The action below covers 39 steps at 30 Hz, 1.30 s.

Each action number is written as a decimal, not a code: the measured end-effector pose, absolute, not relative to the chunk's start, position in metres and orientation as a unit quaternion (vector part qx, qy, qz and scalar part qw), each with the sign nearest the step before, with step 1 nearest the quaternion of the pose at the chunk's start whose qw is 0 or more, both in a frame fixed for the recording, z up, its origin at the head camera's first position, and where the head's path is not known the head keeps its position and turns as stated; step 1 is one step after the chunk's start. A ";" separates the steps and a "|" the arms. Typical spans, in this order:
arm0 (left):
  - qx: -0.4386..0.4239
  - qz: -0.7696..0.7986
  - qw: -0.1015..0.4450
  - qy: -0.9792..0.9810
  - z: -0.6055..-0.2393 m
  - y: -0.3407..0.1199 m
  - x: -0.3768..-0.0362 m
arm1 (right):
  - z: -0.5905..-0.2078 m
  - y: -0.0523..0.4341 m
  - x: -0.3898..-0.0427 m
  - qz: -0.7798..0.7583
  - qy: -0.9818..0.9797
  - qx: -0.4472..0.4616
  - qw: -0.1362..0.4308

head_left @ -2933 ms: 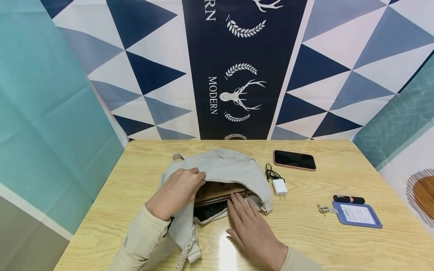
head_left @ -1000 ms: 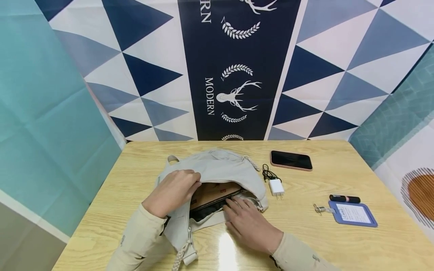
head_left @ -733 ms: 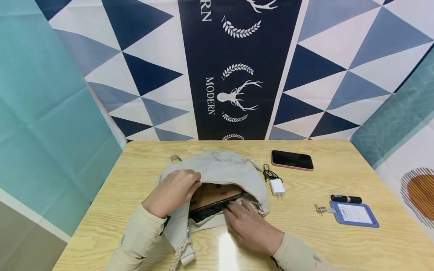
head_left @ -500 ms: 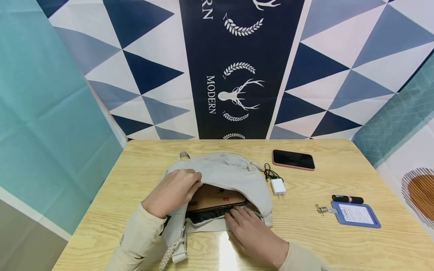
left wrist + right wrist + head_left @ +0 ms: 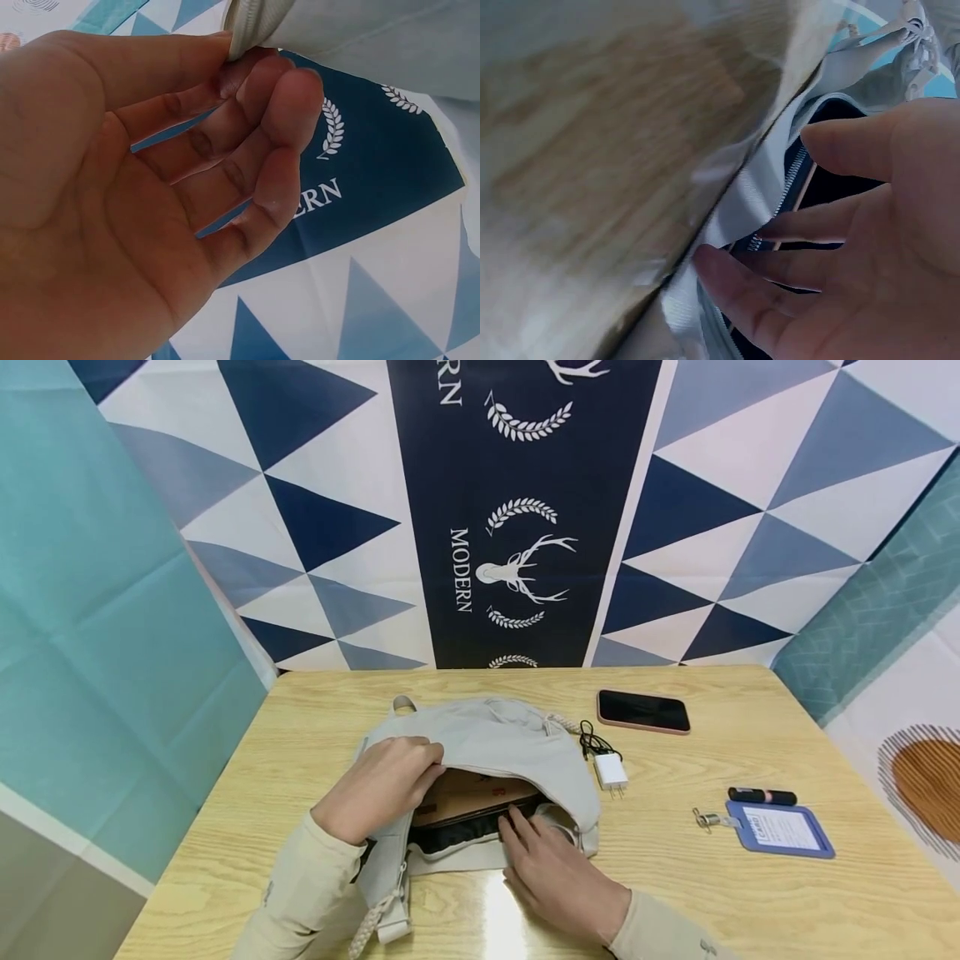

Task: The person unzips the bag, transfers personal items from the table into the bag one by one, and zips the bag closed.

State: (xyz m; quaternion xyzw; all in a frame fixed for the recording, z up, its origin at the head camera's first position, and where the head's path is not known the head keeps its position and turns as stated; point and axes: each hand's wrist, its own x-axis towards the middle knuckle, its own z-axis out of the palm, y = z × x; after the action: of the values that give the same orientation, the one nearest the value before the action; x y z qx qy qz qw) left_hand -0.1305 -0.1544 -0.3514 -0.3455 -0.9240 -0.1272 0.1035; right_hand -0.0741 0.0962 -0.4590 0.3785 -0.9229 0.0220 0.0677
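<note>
The left hand (image 5: 381,787) pinches the pale-grey fabric bag (image 5: 498,739), likely propping it open; the right hand (image 5: 555,875), fingers spread, touches its rim.

The bag (image 5: 498,737) is matt cloth; the table (image 5: 675,893), glossy wood; the clip (image 5: 716,819), shiny metal.

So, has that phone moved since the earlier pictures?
No: against the far edge of the table, the phone lies where it did, just beyond the charger.

White charger (image 5: 611,772) on wooden table (image 5: 675,893), cable (image 5: 595,741) just behind it, phone (image 5: 643,711) at the charger's rear right, blue card holder (image 5: 784,830) and dark tube (image 5: 762,796) well right of it
</note>
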 end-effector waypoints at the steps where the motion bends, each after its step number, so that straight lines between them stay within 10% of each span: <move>1: -0.346 -0.127 0.105 -0.924 -0.352 -0.155 -0.131 | -0.458 0.096 -0.074 0.026 -0.924 0.377 0.056; 12: -0.364 -0.112 0.194 -0.904 -0.354 -0.155 -0.135 | -0.430 0.103 -0.068 0.061 -0.927 0.371 0.001; 23: -0.366 -0.115 0.213 -0.898 -0.354 -0.154 -0.138 | -0.414 0.126 -0.064 0.085 -0.892 0.420 0.145; 39: -0.373 -0.128 0.202 -0.897 -0.355 -0.155 -0.139 | -0.415 0.184 -0.068 0.125 -0.935 0.298 0.148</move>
State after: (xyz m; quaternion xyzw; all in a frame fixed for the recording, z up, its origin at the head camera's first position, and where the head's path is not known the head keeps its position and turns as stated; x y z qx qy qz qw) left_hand -0.1390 -0.1550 -0.3549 -0.3727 -0.8966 -0.1275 0.2022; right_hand -0.0678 0.1842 -0.4151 0.2978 -0.9348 0.1249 0.1481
